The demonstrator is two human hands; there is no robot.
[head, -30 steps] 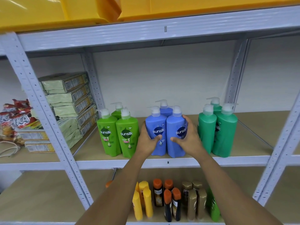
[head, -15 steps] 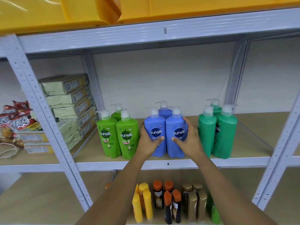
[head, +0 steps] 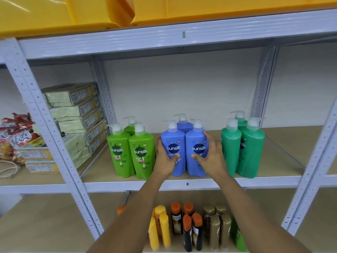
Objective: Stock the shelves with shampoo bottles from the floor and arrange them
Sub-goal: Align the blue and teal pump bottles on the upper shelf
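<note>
Three blue Sunsilk pump bottles stand upright in the middle of the shelf [head: 102,173]. My left hand [head: 165,157] wraps the left side of the front left blue bottle [head: 173,141]. My right hand [head: 211,154] wraps the right side of the front right blue bottle [head: 196,139]. The third blue bottle [head: 184,124] stands behind them. To the left stand three light green bottles [head: 119,152], labels facing me. Three dark green bottles [head: 250,148] stand to the right, labels turned away.
Several smaller yellow, orange-capped and gold bottles [head: 189,227] stand on the lower shelf [head: 54,221]. Stacked pale green packs [head: 76,110] and red snack bags [head: 16,132] fill the left bay. Yellow bins [head: 200,8] sit above. White uprights [head: 49,134] frame the bay.
Both hands stay on the two front blue bottles; they and the bottles have shifted slightly left, closer to the light green group.
</note>
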